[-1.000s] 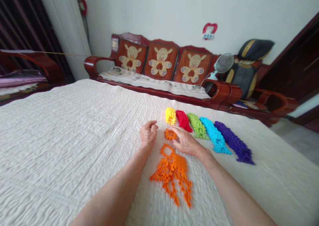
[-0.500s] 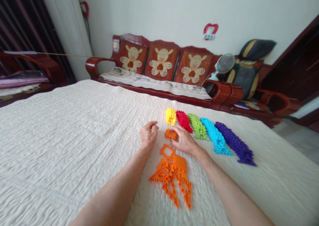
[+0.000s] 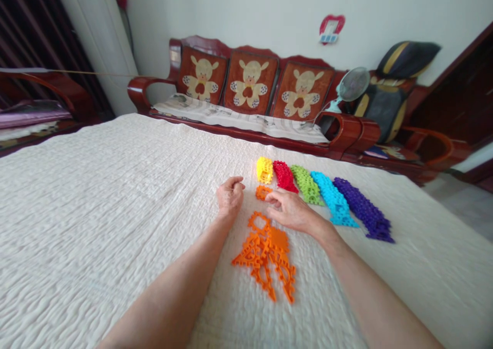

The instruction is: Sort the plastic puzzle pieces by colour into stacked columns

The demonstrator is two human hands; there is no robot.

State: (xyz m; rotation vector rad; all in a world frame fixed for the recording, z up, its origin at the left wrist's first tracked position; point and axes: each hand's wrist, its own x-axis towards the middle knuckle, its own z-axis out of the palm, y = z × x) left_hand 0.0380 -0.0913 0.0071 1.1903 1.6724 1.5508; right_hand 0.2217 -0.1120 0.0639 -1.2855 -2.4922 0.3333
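On the white quilted cover my left hand rests with its fingers curled in and nothing visible in them. My right hand is just right of a small stack of orange interlocking plastic pieces, its fingers loosely bent and a little apart; whether a fingertip touches the stack is hard to see. Nearer to me lies a loose heap of flat orange toothed pieces, with square, ring and triangle shapes.
Beyond the hands, stacks of yellow, red, green, light blue and purple pieces lie in a row. A wooden sofa with bear cushions and a small fan stand behind the quilted cover.
My right hand has drawn back to the right from the small orange stack and loosened its hold on it. My left hand stays put. The camera view has tilted slightly downward.
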